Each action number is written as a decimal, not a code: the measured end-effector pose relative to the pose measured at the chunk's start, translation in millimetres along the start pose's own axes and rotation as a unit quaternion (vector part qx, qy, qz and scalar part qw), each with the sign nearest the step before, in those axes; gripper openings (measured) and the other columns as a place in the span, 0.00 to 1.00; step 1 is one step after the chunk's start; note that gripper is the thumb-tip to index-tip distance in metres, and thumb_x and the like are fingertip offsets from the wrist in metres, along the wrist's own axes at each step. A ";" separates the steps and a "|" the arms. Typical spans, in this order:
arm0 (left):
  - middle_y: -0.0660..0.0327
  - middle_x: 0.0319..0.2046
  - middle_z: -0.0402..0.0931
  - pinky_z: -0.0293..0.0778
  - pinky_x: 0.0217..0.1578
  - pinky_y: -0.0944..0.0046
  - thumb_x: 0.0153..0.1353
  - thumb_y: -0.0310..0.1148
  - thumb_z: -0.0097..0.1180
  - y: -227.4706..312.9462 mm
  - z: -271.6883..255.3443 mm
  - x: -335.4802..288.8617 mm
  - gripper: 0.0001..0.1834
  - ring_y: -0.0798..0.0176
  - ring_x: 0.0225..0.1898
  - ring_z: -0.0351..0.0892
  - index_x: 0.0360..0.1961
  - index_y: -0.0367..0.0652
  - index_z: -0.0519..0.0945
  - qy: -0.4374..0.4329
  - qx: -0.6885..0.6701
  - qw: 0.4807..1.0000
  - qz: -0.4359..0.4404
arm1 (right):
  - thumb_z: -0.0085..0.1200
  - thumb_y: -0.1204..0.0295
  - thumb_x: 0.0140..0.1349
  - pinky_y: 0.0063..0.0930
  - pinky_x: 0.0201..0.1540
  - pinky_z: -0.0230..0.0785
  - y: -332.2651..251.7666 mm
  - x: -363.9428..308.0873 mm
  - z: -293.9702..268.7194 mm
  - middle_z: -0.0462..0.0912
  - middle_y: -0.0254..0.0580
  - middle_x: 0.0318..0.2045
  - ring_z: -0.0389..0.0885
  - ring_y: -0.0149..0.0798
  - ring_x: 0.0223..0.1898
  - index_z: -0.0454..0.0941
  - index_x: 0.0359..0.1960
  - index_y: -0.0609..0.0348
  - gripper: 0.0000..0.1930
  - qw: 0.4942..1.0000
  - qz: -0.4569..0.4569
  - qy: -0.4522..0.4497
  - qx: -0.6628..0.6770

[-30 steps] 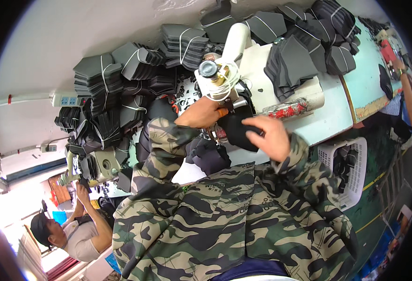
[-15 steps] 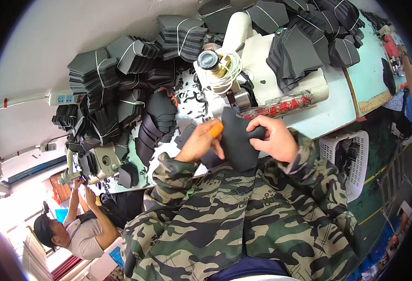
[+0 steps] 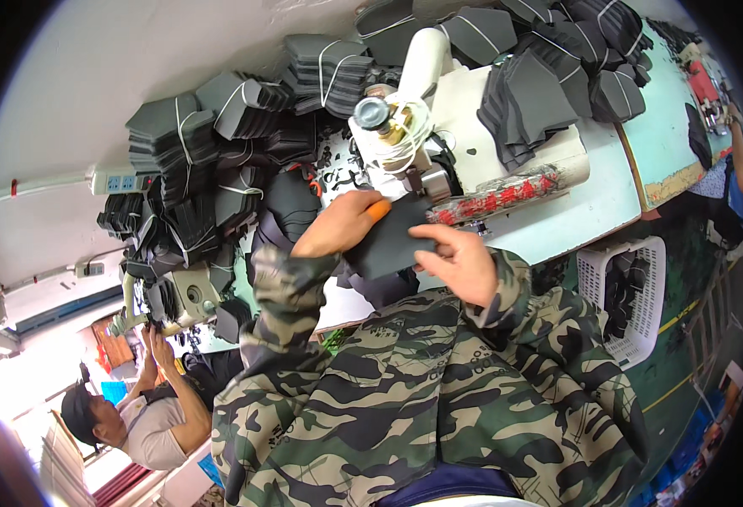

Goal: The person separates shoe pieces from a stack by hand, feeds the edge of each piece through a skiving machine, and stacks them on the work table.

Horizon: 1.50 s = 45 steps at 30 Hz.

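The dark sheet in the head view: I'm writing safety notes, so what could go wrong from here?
The left hand is near the metal part of the machine, so it might get nicked. The dark sheet has its upper corner close to that part, and an uneven push could skew it. The fanned stack on the machine shows no band, so it could slide.

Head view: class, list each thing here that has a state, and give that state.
Dark sheet, held
Left hand, holding the sheet
Right hand, at the sheet's edge, grip unclear
Wall-side stacks, several banded
Stack on cream machine, fanned out
White cord, coiled
White basket, open, holding dark pieces
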<state>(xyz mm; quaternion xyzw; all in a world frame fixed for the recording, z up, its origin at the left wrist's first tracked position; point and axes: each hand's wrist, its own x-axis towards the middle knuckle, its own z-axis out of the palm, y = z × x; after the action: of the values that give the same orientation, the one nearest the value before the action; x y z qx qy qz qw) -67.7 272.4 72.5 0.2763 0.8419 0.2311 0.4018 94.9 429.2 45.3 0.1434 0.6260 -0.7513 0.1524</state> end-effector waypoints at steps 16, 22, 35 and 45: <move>0.51 0.21 0.76 0.72 0.25 0.49 0.60 0.42 0.53 -63.4 64.7 -40.8 0.13 0.43 0.25 0.78 0.36 0.43 0.73 0.170 0.272 0.947 -0.033 | 0.45 0.84 0.48 0.44 0.60 0.57 -69.6 24.3 -184.6 0.77 0.41 0.49 0.70 0.47 0.57 0.77 0.48 0.54 0.23 0.703 -0.330 0.294 -0.557; 0.51 0.32 0.76 0.74 0.30 0.48 0.51 0.44 0.63 -107.5 99.3 -56.4 0.20 0.43 0.32 0.79 0.37 0.43 0.72 0.082 0.233 0.968 -0.031 | 0.49 0.84 0.49 0.41 0.52 0.65 -59.0 6.0 -126.0 0.80 0.45 0.40 0.75 0.49 0.48 0.78 0.42 0.59 0.17 0.756 -0.362 0.319 -0.443; 0.68 0.22 0.68 0.66 0.26 0.71 0.62 0.31 0.53 7.1 22.9 -42.5 0.07 0.75 0.24 0.67 0.36 0.37 0.73 -0.106 -0.179 0.977 0.042 | 0.56 0.76 0.52 0.27 0.47 0.69 25.1 4.1 -49.3 0.83 0.43 0.38 0.80 0.37 0.40 0.81 0.39 0.61 0.12 0.953 -0.161 -0.211 -0.149; 0.68 0.21 0.70 0.67 0.18 0.74 0.68 0.36 0.44 -5.6 -11.3 -2.4 0.13 0.76 0.17 0.67 0.38 0.37 0.76 -0.099 -0.107 0.984 -0.101 | 0.55 0.75 0.53 0.28 0.42 0.72 22.8 12.1 -10.0 0.83 0.50 0.36 0.82 0.40 0.35 0.78 0.46 0.63 0.16 0.997 -0.064 0.037 -0.023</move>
<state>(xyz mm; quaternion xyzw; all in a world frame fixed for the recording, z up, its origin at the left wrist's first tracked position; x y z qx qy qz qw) -77.2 264.8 76.9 0.1668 0.7919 0.2498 0.5316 93.5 434.6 18.2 0.1274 0.6565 -0.7387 0.0841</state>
